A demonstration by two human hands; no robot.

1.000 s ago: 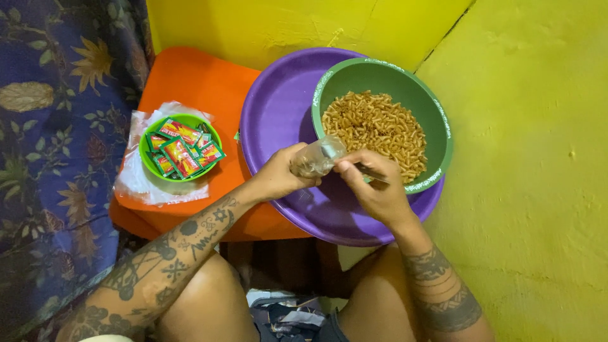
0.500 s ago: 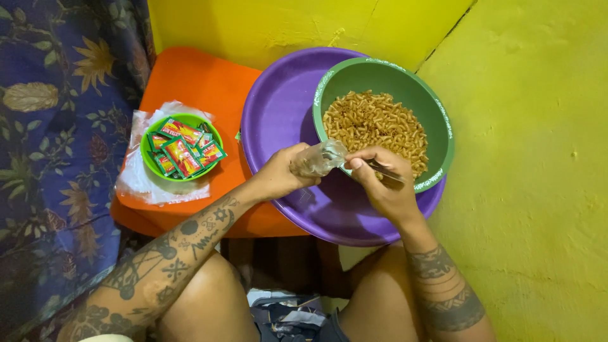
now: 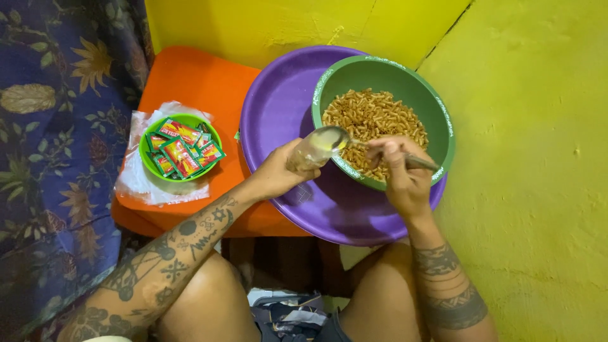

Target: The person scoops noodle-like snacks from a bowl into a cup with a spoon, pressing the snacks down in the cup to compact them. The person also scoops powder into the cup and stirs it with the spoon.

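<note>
My left hand (image 3: 278, 171) grips a small clear plastic bag (image 3: 311, 152), holding its mouth open toward the green bowl (image 3: 380, 69). That bowl is full of brown fried macaroni-like snack (image 3: 373, 117) and rests inside a big purple basin (image 3: 278, 107). My right hand (image 3: 402, 174) holds a metal spoon (image 3: 421, 163) by its handle. The spoon's bowl end is at the bag's mouth, above the green bowl's near rim.
An orange stool (image 3: 190, 79) carries a small green bowl (image 3: 147, 166) of several red and green sachets (image 3: 180, 149), set on clear plastic. Blue flowered cloth (image 3: 57, 126) hangs at the left. Yellow wall and floor (image 3: 538, 158) lie behind and right. My knees are below.
The bag and both hands have shifted slightly up toward the green bowl. The spoon now meets the bag's open mouth.
</note>
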